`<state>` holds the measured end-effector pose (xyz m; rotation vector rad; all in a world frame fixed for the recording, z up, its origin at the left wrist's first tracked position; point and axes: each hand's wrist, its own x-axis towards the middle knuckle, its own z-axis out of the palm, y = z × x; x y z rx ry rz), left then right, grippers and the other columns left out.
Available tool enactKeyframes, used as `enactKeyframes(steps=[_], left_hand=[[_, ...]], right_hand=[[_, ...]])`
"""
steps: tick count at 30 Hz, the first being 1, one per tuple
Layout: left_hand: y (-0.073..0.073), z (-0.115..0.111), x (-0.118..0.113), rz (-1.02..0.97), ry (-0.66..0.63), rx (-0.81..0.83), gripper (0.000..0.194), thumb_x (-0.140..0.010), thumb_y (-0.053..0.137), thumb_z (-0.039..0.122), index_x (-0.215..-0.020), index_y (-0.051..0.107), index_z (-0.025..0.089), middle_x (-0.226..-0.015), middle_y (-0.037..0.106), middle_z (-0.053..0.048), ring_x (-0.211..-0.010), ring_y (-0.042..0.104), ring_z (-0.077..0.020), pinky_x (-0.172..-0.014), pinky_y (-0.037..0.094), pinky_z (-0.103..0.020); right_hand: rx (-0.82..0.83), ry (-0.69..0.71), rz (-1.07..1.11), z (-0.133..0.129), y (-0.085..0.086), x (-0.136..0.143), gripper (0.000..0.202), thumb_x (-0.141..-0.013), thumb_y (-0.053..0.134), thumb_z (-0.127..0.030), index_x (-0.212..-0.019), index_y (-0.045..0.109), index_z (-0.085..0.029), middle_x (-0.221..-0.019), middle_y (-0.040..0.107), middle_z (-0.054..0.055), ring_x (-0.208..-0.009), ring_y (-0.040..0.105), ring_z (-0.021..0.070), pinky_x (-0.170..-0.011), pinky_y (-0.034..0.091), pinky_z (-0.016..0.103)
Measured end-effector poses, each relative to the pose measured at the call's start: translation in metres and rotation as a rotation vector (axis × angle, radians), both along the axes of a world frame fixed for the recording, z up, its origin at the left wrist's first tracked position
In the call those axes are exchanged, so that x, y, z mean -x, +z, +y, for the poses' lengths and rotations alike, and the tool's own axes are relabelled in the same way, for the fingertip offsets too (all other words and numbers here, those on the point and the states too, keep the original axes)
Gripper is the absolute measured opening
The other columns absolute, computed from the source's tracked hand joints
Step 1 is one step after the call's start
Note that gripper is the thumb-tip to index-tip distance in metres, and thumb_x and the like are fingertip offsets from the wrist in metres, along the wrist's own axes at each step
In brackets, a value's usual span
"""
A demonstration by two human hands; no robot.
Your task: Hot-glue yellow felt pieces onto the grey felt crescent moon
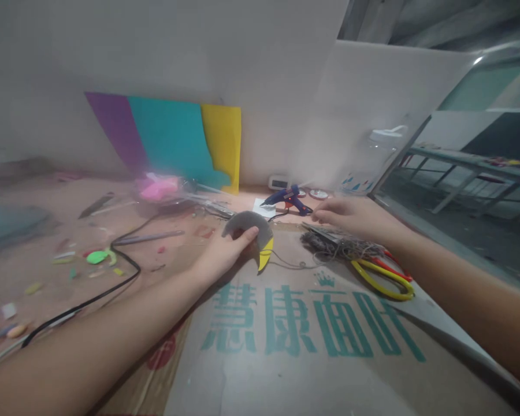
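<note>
My left hand [229,254] grips a crescent-shaped piece [247,222], thumb on top and fingers beneath. Grey yarn covers most of the crescent, while its lower tip is bare yellow. A loose grey strand runs from it rightward to a tangled heap of grey yarn [355,249]. My right hand [340,215] is at the handle end of a blue glue gun [288,197], thumb and fingers drawn together; whether they touch the handle or hold something small cannot be made out. Scissors [383,280] with yellow and red handles lie under and beside the yarn.
Printed cardboard [286,375] covers the front of the table. A black cable [125,277] and colourful scraps [97,257] lie at left. Pink material in clear plastic [158,188], a coloured sheet [169,133] and a small white device [279,182] are at the back. A clear bottle [372,159] stands right.
</note>
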<state>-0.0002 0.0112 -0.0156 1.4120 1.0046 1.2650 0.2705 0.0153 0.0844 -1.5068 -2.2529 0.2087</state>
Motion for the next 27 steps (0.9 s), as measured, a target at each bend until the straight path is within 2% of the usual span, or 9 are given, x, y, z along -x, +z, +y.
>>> enactKeyframes(steps=[4,7,10,13,17,19,22,25,27], left_hand=[[0.002,0.001,0.003,-0.004,-0.018,0.040,0.036,-0.076,0.070,0.052,-0.081,0.066,0.017,-0.071,0.064,-0.002,-0.067,0.059,-0.0159,-0.066,0.050,-0.028],[0.003,0.002,0.006,0.094,0.010,0.047,0.043,-0.074,0.069,0.057,-0.066,0.062,0.015,-0.063,0.060,-0.001,-0.060,0.056,-0.0142,-0.057,0.046,-0.025],[0.004,0.001,0.007,0.100,0.017,0.042,0.045,-0.077,0.067,0.057,-0.062,0.059,0.015,-0.059,0.057,-0.001,-0.054,0.053,-0.0121,-0.051,0.041,-0.023],[0.007,-0.001,0.004,0.016,0.007,0.067,0.041,-0.079,0.066,0.053,-0.066,0.058,0.016,-0.061,0.058,-0.001,-0.053,0.052,-0.0110,-0.050,0.039,-0.022],[0.013,-0.004,0.001,-0.036,0.034,0.096,0.036,-0.078,0.068,0.048,-0.068,0.058,0.015,-0.062,0.059,-0.001,-0.053,0.051,-0.0099,-0.050,0.039,-0.021],[0.014,-0.004,0.000,-0.011,0.039,0.087,0.037,-0.078,0.068,0.048,-0.065,0.056,0.015,-0.059,0.056,0.000,-0.052,0.050,-0.0098,-0.049,0.038,-0.021],[0.012,-0.003,0.000,-0.044,0.042,0.092,0.036,-0.076,0.068,0.047,-0.066,0.054,0.016,-0.058,0.053,0.002,-0.051,0.048,-0.0097,-0.049,0.038,-0.021],[0.009,-0.001,0.000,-0.085,0.029,0.114,0.031,-0.076,0.068,0.044,-0.071,0.055,0.016,-0.060,0.054,0.002,-0.053,0.049,-0.0099,-0.050,0.039,-0.021],[0.009,0.000,-0.001,-0.080,0.038,0.141,0.028,-0.075,0.067,0.041,-0.070,0.055,0.016,-0.060,0.054,0.002,-0.053,0.049,-0.0099,-0.051,0.039,-0.022]], right_hand=[[0.021,0.157,0.015,-0.009,-0.021,0.021,0.028,-0.093,0.053,-0.037,-0.083,0.073,-0.020,-0.082,0.073,0.003,-0.076,0.065,0.0193,-0.066,0.047,0.030],[0.038,0.364,-0.015,-0.025,-0.036,0.042,0.021,-0.088,0.064,-0.037,-0.097,0.074,-0.020,-0.095,0.074,0.005,-0.088,0.065,0.0205,-0.078,0.049,0.032],[0.011,0.459,-0.057,-0.038,-0.046,0.056,0.015,-0.090,0.063,-0.029,-0.096,0.073,-0.020,-0.091,0.073,0.005,-0.084,0.064,0.0184,-0.077,0.048,0.031],[0.000,0.561,-0.078,-0.046,-0.050,0.064,0.016,-0.093,0.058,-0.024,-0.089,0.072,-0.019,-0.083,0.071,0.004,-0.076,0.063,0.0149,-0.071,0.047,0.026],[-0.154,0.688,-0.262,-0.045,-0.043,0.064,0.030,-0.095,0.054,-0.039,-0.085,0.072,-0.017,-0.076,0.070,0.006,-0.074,0.061,0.0177,-0.072,0.043,0.029],[-0.222,0.564,-0.339,-0.033,-0.034,0.059,0.040,-0.096,0.050,-0.045,-0.077,0.071,-0.017,-0.071,0.068,0.007,-0.070,0.059,0.0180,-0.068,0.040,0.030],[-0.168,0.190,-0.375,-0.001,-0.021,0.040,0.044,-0.097,0.046,-0.046,-0.072,0.069,-0.018,-0.071,0.068,0.007,-0.065,0.058,0.0167,-0.061,0.036,0.027],[-0.019,-0.062,-0.274,0.041,-0.016,0.018,0.034,-0.091,0.054,-0.050,-0.097,0.070,-0.021,-0.089,0.073,0.006,-0.072,0.063,0.0185,-0.060,0.039,0.025],[0.010,-0.142,-0.183,0.066,-0.017,0.008,0.039,-0.085,0.063,-0.044,-0.116,0.065,-0.020,-0.108,0.072,0.010,-0.084,0.066,0.0219,-0.067,0.044,0.027]])
